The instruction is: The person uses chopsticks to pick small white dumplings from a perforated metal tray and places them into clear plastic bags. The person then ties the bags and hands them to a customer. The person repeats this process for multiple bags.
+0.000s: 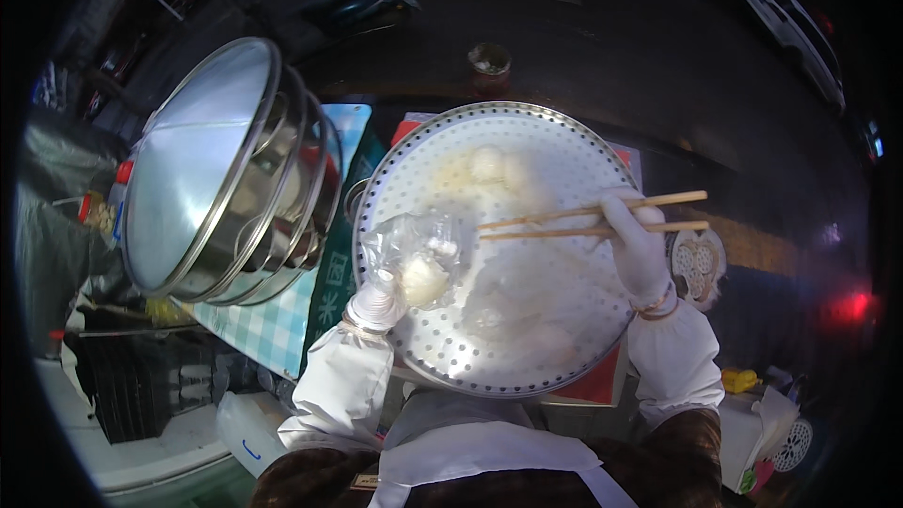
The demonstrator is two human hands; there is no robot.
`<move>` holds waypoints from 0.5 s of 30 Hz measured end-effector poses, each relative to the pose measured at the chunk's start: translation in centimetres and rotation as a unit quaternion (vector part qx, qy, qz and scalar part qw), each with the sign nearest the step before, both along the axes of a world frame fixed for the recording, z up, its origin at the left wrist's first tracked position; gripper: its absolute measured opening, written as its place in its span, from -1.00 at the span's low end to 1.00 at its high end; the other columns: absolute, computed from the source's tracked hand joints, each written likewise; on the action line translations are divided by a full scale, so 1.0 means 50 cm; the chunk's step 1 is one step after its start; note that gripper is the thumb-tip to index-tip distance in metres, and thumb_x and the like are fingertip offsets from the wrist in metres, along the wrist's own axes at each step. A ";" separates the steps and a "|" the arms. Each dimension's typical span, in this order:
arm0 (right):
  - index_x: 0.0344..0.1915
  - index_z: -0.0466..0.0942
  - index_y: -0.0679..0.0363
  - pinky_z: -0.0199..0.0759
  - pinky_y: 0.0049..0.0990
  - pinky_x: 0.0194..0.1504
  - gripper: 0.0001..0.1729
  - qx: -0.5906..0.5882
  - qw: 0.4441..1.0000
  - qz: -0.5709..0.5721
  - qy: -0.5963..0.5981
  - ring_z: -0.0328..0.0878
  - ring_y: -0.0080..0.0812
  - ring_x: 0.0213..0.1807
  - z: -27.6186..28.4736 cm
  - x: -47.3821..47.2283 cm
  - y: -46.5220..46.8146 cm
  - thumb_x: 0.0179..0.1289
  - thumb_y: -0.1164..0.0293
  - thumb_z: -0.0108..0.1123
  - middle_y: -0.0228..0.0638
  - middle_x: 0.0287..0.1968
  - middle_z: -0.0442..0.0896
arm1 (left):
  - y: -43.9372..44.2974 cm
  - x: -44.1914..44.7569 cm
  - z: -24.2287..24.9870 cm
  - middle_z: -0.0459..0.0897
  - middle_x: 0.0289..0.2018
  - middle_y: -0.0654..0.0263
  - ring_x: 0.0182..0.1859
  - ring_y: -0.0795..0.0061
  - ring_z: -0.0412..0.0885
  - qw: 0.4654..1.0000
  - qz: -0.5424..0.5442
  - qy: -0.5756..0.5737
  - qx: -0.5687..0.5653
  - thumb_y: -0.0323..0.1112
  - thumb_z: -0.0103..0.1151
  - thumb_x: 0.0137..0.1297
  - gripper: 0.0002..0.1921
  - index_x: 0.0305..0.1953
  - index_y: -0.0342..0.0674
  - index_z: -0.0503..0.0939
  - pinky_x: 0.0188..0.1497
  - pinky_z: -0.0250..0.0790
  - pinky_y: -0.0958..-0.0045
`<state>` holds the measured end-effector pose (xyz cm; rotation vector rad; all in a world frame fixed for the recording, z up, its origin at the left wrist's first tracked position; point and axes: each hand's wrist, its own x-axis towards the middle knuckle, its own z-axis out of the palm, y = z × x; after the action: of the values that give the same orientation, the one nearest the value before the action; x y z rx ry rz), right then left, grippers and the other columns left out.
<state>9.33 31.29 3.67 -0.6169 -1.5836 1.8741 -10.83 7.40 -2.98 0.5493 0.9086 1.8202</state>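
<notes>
My left hand (377, 303), in a white glove, grips a clear plastic bag (416, 233) with a pale, bun-like piece of food (423, 281) inside. A pair of wooden chopsticks (592, 213) is held in my gloved right hand (635, 243); the tips point left toward the bag, are slightly apart and have nothing between them. Both hands are over a large round perforated metal steamer tray (441, 367). Toward the tray's far side a whitish lump of food (488, 164) shows through steam. Steam blurs the near part, where other pale shapes cannot be made out.
Left of the tray stands a stack of metal steamers under a shiny lid (201, 162), on a blue checked cloth (264, 328). A container (489, 67) is beyond the tray. Patterned discs (698, 264) lie to the right. A translucent plastic container (247, 427) is at lower left.
</notes>
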 end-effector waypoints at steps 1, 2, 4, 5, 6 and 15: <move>-0.22 0.53 0.37 0.49 -0.56 -0.40 -0.81 -0.003 1.000 0.013 0.016 0.56 -0.47 -0.42 0.027 0.001 -0.028 0.37 0.45 0.03 -0.27 -0.37 0.58 | -0.018 0.003 0.003 0.49 0.09 0.18 0.11 0.27 0.49 1.000 0.006 -0.014 -0.006 0.28 0.31 -0.02 -0.08 0.27 -0.18 0.27 0.14 0.42 0.20; -0.23 0.53 0.36 0.49 -0.56 -0.39 -0.81 -0.006 0.999 0.025 0.031 0.55 -0.47 -0.42 0.050 -0.001 -0.054 0.37 0.45 0.01 -0.27 -0.37 0.57 | -0.036 0.006 0.003 0.48 0.10 0.18 0.15 0.23 0.46 0.999 0.012 -0.029 -0.012 0.34 0.27 -0.03 -0.05 0.28 -0.19 0.26 0.16 0.39 0.13; -0.25 0.52 0.34 0.48 -0.56 -0.37 -0.81 0.045 0.996 0.057 0.043 0.55 -0.46 -0.42 0.082 -0.012 -0.107 0.37 0.43 0.02 -0.26 -0.37 0.56 | -0.071 0.008 -0.001 0.49 0.07 0.16 0.15 0.18 0.46 0.998 0.030 -0.034 -0.037 0.43 0.12 0.05 -0.09 0.26 -0.17 0.27 0.16 0.39 0.08; -0.26 0.52 0.34 0.48 -0.55 -0.36 -0.80 0.070 0.994 0.072 0.048 0.55 -0.46 -0.42 0.094 -0.016 -0.130 0.38 0.42 0.02 -0.26 -0.37 0.55 | -0.088 -0.001 -0.003 0.49 0.08 0.14 0.13 0.17 0.48 0.999 0.018 -0.010 -0.034 0.42 0.10 0.08 -0.10 0.25 -0.17 0.27 0.15 0.41 0.09; -0.25 0.52 0.34 0.48 -0.55 -0.33 -0.79 0.029 0.993 0.102 0.054 0.56 -0.46 -0.39 0.104 -0.020 -0.151 0.37 0.40 0.06 -0.23 -0.34 0.56 | -0.102 -0.013 -0.006 0.49 0.08 0.13 0.11 0.16 0.50 0.999 0.006 0.014 -0.030 0.42 0.07 0.10 -0.12 0.24 -0.17 0.27 0.13 0.42 0.10; -0.21 0.58 0.37 0.53 -0.52 -0.30 -0.84 0.084 0.972 0.214 0.044 0.58 -0.43 -0.38 0.155 -0.072 -0.278 0.29 0.50 0.13 -0.21 -0.33 0.59 | -0.213 -0.028 -0.009 0.52 0.01 0.15 -0.01 0.25 0.55 0.998 0.011 0.009 0.063 0.49 0.16 -0.05 -0.04 0.21 -0.18 0.33 0.05 0.48 0.24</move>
<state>5.71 17.38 11.43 -0.1185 -1.9035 2.0035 -12.24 -3.26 -3.42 0.6367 0.8178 1.9038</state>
